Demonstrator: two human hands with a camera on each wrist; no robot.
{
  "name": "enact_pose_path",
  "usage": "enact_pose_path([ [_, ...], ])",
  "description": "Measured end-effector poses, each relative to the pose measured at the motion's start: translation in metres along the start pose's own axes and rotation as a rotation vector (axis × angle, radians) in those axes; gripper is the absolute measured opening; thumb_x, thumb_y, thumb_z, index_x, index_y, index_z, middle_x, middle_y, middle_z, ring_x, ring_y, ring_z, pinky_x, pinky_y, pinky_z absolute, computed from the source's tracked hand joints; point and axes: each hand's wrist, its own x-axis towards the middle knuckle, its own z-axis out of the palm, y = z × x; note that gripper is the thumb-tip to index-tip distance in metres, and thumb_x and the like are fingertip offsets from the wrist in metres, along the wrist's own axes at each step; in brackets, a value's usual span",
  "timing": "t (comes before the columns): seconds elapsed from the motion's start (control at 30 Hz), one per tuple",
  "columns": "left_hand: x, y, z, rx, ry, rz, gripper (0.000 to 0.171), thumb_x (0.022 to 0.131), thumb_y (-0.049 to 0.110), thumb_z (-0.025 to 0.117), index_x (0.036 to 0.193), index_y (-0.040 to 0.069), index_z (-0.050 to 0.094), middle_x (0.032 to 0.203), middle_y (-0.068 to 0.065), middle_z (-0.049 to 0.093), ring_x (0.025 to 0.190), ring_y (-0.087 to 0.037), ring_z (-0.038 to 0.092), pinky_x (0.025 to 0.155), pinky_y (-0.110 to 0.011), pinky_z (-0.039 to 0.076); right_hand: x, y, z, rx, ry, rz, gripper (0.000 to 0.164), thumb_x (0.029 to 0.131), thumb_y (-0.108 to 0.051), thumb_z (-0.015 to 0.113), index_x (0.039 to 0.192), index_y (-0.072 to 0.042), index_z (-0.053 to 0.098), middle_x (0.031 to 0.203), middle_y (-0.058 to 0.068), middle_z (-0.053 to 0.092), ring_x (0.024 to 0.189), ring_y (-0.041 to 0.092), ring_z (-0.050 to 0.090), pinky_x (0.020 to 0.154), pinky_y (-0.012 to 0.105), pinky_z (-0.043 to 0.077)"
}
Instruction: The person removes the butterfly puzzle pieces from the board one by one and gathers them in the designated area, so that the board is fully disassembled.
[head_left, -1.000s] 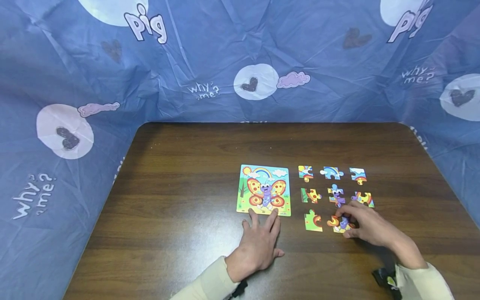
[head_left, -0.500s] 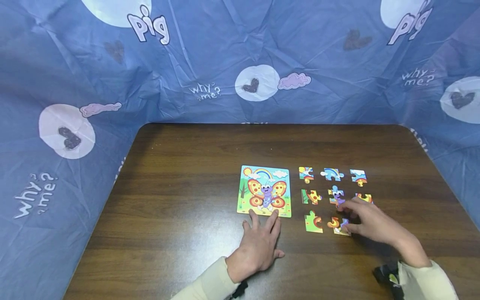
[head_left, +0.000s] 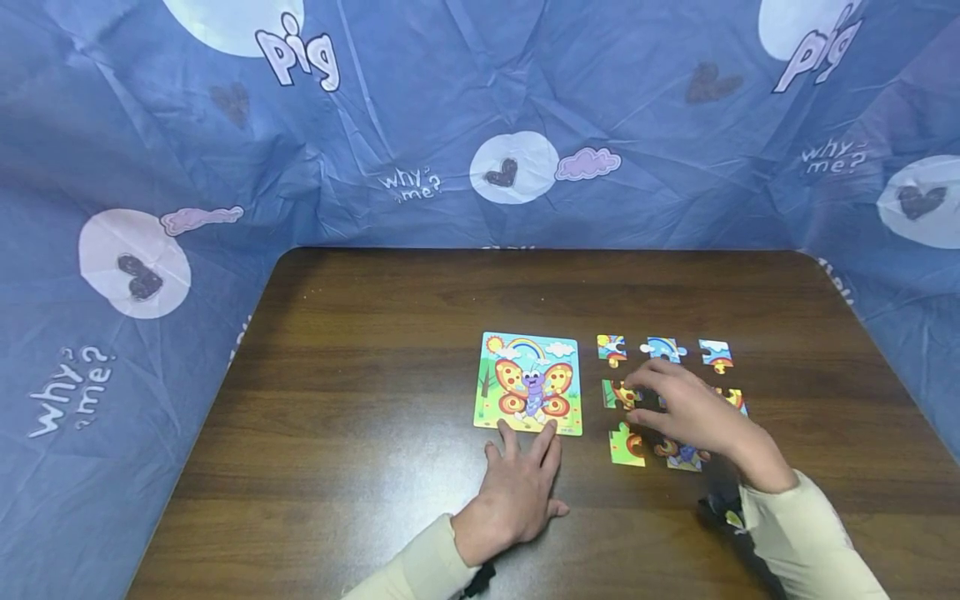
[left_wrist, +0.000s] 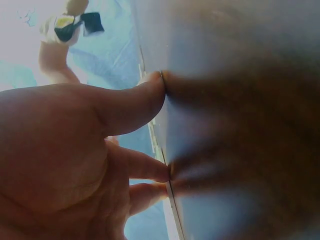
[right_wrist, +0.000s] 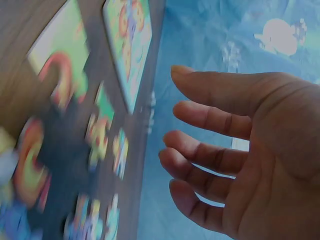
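Observation:
My left hand (head_left: 513, 483) lies spread on the table, fingertips at the lower edge of a square butterfly picture board (head_left: 527, 383). In the left wrist view, its thumb (left_wrist: 135, 105) and fingers press down on the surface. My right hand (head_left: 693, 408) hovers over jigsaw pieces laid out in rows, its fingers loosely bent with nothing between them. Its fingertips are nearest the left middle piece (head_left: 613, 394). A green corner piece (head_left: 625, 446) lies below them, and a bottom piece (head_left: 684, 456) is partly under the hand. The centre piece is mostly hidden.
Across the top row lie a sun piece (head_left: 611, 347), a rainbow piece (head_left: 663, 348) and a cloud piece (head_left: 716, 352). A wing piece (head_left: 737, 398) shows past the right hand. The brown table (head_left: 360, 358) is bordered by blue printed cloth (head_left: 420, 100).
My right hand has left the bottom middle piece and moved left and farther from me, over the middle row. The left hand has stayed in place.

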Motion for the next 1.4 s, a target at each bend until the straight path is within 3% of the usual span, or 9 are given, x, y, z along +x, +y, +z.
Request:
enact_pose_path([
  [0.17,0.001,0.001,0.001,-0.012,-0.009,0.005,0.084,0.088,0.072,0.051,0.155,0.025,0.036,0.166,0.008,0.028,0.135,-0.048,0.045,0.094,-0.052,0.05,0.02,-0.016,0.007,0.009,-0.019,-0.01,0.036,0.084,-0.021,0.081,0.116,-0.007,0.07,0.115,0.011,0.066,0.099,0.026,0.065,0.079,0.043,0.056],
  [0.37,0.003,0.002,0.002,-0.02,-0.019,0.014,0.083,0.088,0.073,0.052,0.155,0.025,0.037,0.166,0.007,0.028,0.135,-0.049,0.045,0.094,-0.052,0.049,0.039,-0.03,0.017,0.028,-0.042,-0.011,0.043,0.084,-0.019,0.08,0.122,-0.003,0.068,0.121,0.016,0.065,0.108,0.031,0.064,0.088,0.048,0.056],
  [0.53,0.004,0.002,0.002,-0.02,-0.032,0.012,0.083,0.088,0.073,0.051,0.155,0.025,0.036,0.166,0.007,0.027,0.136,-0.049,0.044,0.095,-0.053,0.049,0.051,-0.038,0.029,0.041,-0.115,-0.018,0.051,0.083,-0.018,0.081,0.129,-0.002,0.064,0.122,0.016,0.063,0.102,0.026,0.064,0.084,0.043,0.056],
  [0.63,0.004,0.002,0.002,-0.015,-0.026,0.004,0.084,0.088,0.073,0.051,0.155,0.026,0.036,0.166,0.008,0.027,0.136,-0.049,0.044,0.095,-0.052,0.049,0.056,-0.041,0.037,0.049,-0.169,0.0,0.056,0.082,-0.018,0.082,0.133,-0.005,0.062,0.129,0.016,0.061,0.106,0.026,0.064,0.087,0.044,0.055],
  [0.77,0.002,0.002,0.002,-0.016,-0.01,-0.008,0.085,0.086,0.073,0.053,0.155,0.026,0.036,0.166,0.008,0.029,0.135,-0.049,0.045,0.094,-0.053,0.049,0.062,-0.045,0.046,0.041,-0.219,0.001,0.068,0.077,-0.018,0.086,0.137,-0.006,0.058,0.134,0.019,0.058,0.115,0.032,0.06,0.094,0.051,0.053],
  [0.93,0.0,0.003,0.003,-0.013,0.008,-0.015,0.086,0.086,0.073,0.053,0.155,0.026,0.036,0.165,0.009,0.03,0.134,-0.049,0.045,0.093,-0.052,0.048,0.065,-0.051,0.052,-0.011,-0.246,-0.007,0.075,0.07,-0.019,0.09,0.137,-0.006,0.059,0.133,0.018,0.057,0.117,0.033,0.056,0.095,0.051,0.051],
  [1.23,0.002,0.001,0.002,-0.027,-0.018,-0.009,0.085,0.087,0.073,0.052,0.156,0.027,0.034,0.166,0.008,0.028,0.136,-0.049,0.044,0.095,-0.052,0.048,0.066,-0.054,0.055,-0.003,-0.212,-0.016,0.056,0.068,-0.013,0.091,0.119,-0.007,0.067,0.111,0.009,0.059,0.09,0.018,0.055,0.077,0.034,0.051],
  [1.4,0.002,0.001,0.002,-0.015,-0.019,-0.006,0.085,0.087,0.073,0.051,0.156,0.027,0.033,0.166,0.009,0.027,0.135,-0.049,0.044,0.094,-0.052,0.049,0.067,-0.054,0.055,-0.015,-0.22,0.003,0.051,0.068,-0.013,0.091,0.113,-0.008,0.066,0.109,0.008,0.056,0.091,0.019,0.052,0.078,0.035,0.049],
])
